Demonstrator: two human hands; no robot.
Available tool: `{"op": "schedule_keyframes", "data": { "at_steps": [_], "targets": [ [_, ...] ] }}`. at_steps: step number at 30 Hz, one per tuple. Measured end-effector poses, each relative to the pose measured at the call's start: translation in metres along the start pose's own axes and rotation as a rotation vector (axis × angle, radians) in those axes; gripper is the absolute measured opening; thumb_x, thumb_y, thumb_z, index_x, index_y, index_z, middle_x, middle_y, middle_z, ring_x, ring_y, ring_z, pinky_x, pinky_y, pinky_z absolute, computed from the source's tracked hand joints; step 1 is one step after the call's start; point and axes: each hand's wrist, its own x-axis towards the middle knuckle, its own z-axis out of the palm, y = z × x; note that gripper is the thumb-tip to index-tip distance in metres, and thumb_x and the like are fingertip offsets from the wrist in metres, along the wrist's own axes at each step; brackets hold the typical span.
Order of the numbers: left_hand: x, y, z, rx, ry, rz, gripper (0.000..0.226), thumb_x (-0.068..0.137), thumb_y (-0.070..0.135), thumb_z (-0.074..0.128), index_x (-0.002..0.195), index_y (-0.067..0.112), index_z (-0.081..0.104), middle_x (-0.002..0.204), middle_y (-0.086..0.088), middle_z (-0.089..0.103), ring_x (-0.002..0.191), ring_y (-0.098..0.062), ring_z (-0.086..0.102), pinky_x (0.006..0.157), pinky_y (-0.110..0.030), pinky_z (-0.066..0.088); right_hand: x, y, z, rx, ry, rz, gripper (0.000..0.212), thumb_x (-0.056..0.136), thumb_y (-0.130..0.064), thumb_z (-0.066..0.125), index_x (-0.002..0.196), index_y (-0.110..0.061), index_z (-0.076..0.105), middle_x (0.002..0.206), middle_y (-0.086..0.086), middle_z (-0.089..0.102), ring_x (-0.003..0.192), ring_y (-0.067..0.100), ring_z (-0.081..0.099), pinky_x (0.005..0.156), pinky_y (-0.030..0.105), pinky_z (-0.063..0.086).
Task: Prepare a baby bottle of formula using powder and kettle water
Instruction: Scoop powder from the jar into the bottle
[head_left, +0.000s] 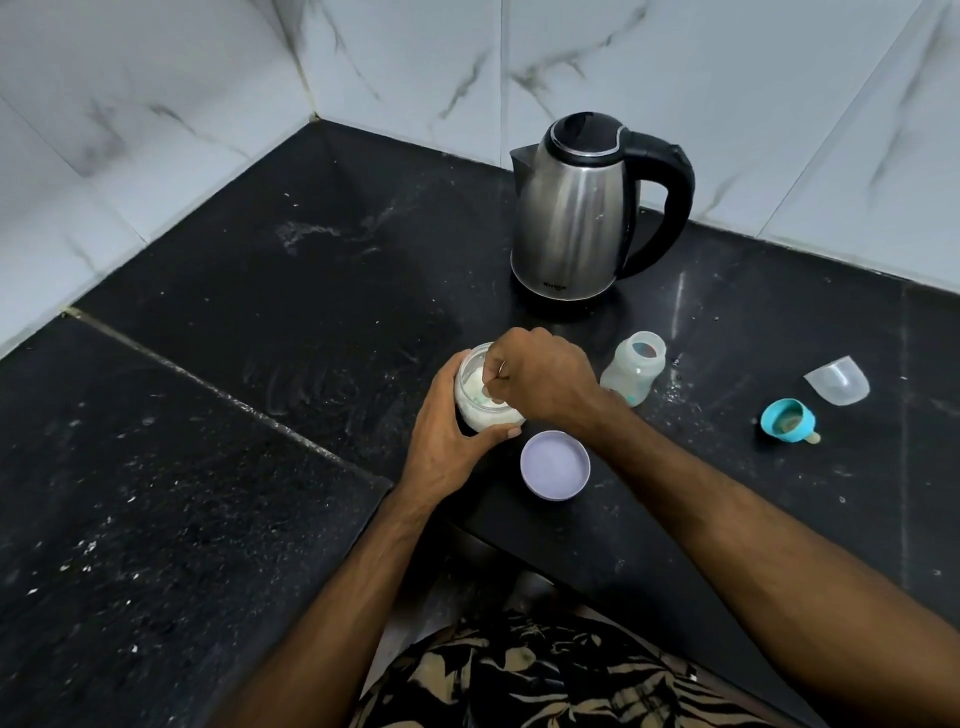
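Gripping the powder jar on the tabletop, the left hand steadies it; the right hand pinches a spoon inside. The bottle stands just beyond the right wrist.

A home kitchen corner: black granite counter, marble-look wall tiles, steel electric kettle

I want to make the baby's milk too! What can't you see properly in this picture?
Head view:
- Scoop or spoon: the right hand covers it inside the powder jar.
- Jar's lower part: hidden by the left hand.
- Water in the kettle: closed lid, steel wall.
- Baby bottle contents: too small to tell.
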Motion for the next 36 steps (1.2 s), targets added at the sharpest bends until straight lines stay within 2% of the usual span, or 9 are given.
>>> {"op": "schedule_keyframes", "data": {
  "at_steps": [2,3,7,14,21,24,27,30,36],
  "targets": [
    [0.001,0.000,-0.001,0.008,-0.005,0.004,0.091,0.067,0.026,0.089,0.143,0.026,0.038,0.138,0.013,0.052,0.126,-0.006,0.051,0.103,-0.026,0.045,-0.002,0.005,-0.004,0.080,0.033,0.019,0.003,0.086,-0.019,0.071,0.088,-0.021,0.074,0.095,-0.001,0.075,0.081,0.013,0.065,0.070,0.028,0.051],
    [0.002,0.000,-0.001,0.014,-0.005,0.009,0.090,0.067,0.027,0.089,0.142,0.026,0.039,0.138,0.014,0.052,0.126,-0.006,0.051,0.103,-0.026,0.045,-0.003,0.008,-0.007,0.117,0.046,0.031,0.008,0.084,-0.017,0.072,0.080,-0.024,0.073,0.090,-0.003,0.075,0.079,0.011,0.065,0.068,0.026,0.048],
    [0.006,0.000,-0.001,0.023,-0.009,0.007,0.089,0.067,0.026,0.089,0.141,0.027,0.039,0.137,0.014,0.052,0.127,-0.007,0.051,0.105,-0.033,0.045,-0.006,0.017,-0.019,0.268,0.061,0.048,0.017,0.081,-0.009,0.070,0.072,-0.024,0.073,0.077,-0.006,0.075,0.081,0.013,0.071,0.082,0.036,0.058],
    [0.010,0.001,-0.003,0.046,-0.007,-0.010,0.086,0.065,0.031,0.088,0.133,0.047,0.038,0.134,0.026,0.052,0.126,0.001,0.049,0.101,-0.018,0.042,-0.007,0.031,-0.032,0.364,0.127,0.019,0.019,0.083,-0.007,0.071,0.071,-0.022,0.072,0.072,-0.005,0.076,0.075,0.007,0.072,0.085,0.038,0.058],
    [0.011,0.005,-0.007,0.038,-0.053,-0.041,0.086,0.061,0.041,0.087,0.130,0.054,0.037,0.132,0.028,0.051,0.125,0.004,0.048,0.102,-0.021,0.042,-0.009,0.044,-0.040,0.454,0.149,-0.005,0.006,0.084,-0.006,0.073,0.080,-0.010,0.076,0.073,-0.002,0.076,0.072,0.005,0.072,0.081,0.026,0.058],
    [0.012,0.005,-0.009,0.043,-0.076,-0.067,0.096,0.060,0.043,0.088,0.139,0.044,0.034,0.139,0.023,0.048,0.129,0.003,0.045,0.107,-0.025,0.039,-0.013,0.049,-0.045,0.491,0.165,-0.005,0.007,0.085,-0.008,0.073,0.079,-0.011,0.075,0.071,-0.003,0.075,0.062,0.000,0.066,0.062,0.014,0.050],
    [0.016,0.011,-0.010,0.061,-0.045,-0.099,0.108,0.061,0.045,0.086,0.150,0.028,0.027,0.151,0.012,0.039,0.136,-0.002,0.038,0.113,-0.031,0.033,-0.017,0.055,-0.051,0.538,0.188,-0.003,0.007,0.086,-0.011,0.072,0.080,-0.012,0.075,0.072,0.000,0.076,0.060,0.018,0.061,0.057,0.030,0.048],
    [0.023,0.023,-0.009,0.058,0.009,-0.071,0.099,0.067,0.045,0.085,0.149,0.030,0.030,0.152,0.011,0.036,0.136,-0.001,0.037,0.113,-0.029,0.034,-0.023,0.062,-0.058,0.571,0.222,-0.010,0.008,0.088,-0.013,0.071,0.081,-0.011,0.075,0.072,0.000,0.076,0.061,0.027,0.059,0.056,0.032,0.048],
    [0.040,0.058,0.001,0.070,0.069,0.083,0.085,0.073,0.044,0.082,0.144,0.029,0.038,0.147,0.011,0.043,0.134,0.001,0.039,0.103,-0.007,0.029,-0.036,0.086,-0.078,0.693,0.308,0.050,0.006,0.088,-0.009,0.071,0.086,-0.003,0.074,0.071,0.005,0.076,0.047,0.005,0.049,0.047,0.015,0.041]
  ]
}}
